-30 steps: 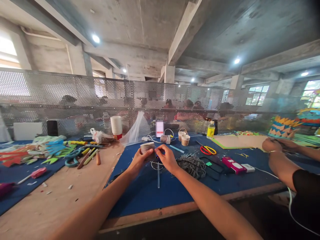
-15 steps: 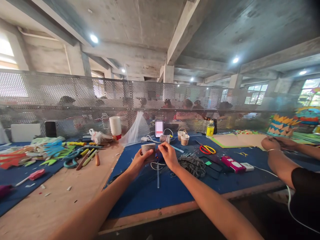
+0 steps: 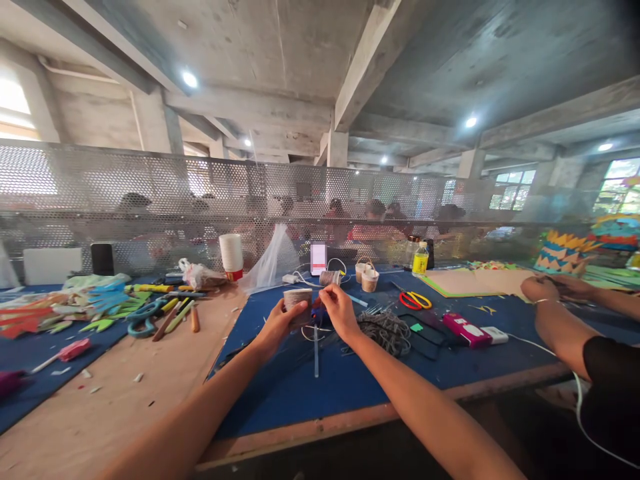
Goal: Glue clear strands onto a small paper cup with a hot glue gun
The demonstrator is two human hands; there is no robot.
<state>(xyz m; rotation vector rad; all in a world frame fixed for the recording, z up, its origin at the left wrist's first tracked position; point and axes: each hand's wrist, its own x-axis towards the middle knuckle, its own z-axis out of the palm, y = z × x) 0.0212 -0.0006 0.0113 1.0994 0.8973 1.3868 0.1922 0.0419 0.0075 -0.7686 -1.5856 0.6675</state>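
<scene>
Above the blue table mat, my left hand (image 3: 280,323) grips a paper cup (image 3: 298,303) whose side is wrapped in grey cord. Close by on its right, my right hand (image 3: 337,307) has thumb and fingers pinched together at chest side of the cup; whatever lies between the fingertips is too small to make out. A tangled heap of grey cord (image 3: 387,333) rests beside my right wrist. Beneath the hands, a clear glue stick (image 3: 316,357) points toward me from a partly hidden blue object. Behind my right hand lies another cord-wrapped piece (image 3: 330,277).
Two small handled cups (image 3: 369,280), red-yellow scissors (image 3: 415,299), a yellow-labelled bottle (image 3: 420,259) and a pink box (image 3: 466,330) occupy the right. Tools and blue scissors (image 3: 143,320) lie left, near stacked paper cups (image 3: 231,255). Another person's hands (image 3: 543,288) work at far right.
Both hands and the cup keep nearly the same place. The right fingertips have shifted very slightly to the right, away from the cup.
</scene>
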